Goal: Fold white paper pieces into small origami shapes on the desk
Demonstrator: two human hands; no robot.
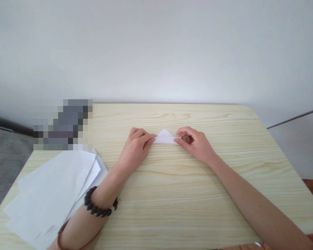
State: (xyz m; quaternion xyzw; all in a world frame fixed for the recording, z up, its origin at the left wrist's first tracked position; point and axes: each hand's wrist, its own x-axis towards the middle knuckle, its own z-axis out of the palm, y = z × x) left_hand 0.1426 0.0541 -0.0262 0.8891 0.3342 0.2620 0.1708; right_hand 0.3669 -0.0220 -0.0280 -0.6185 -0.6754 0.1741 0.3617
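**Small folded paper (165, 139) being gripped at both ends**

The folded paper is sitting around the middle of the table (172, 205), towards its far side, with a low peak pointing away from the person and a straight edge running along the near side. The left hand (138, 146) is pinching its left end, thumb and index finger nearly meeting, the other fingers curling in. The right hand (197, 143) is holding the right end, thumb and index finger closing on it with a rounded hollow behind them. Whether the paper is touching the wood or hovering just over it, I cannot tell.

A dark beaded bracelet (97, 209) is circling the left forearm, and a reddish-brown band (59, 238) is showing farther up. Loose white sheets (52, 187) are overlapping on the left of the table, partly under that forearm. Beyond them a dark object (70, 119) (blurred into blocks) is occupying the far left corner. A plain pale wall (167, 52) is rising behind.
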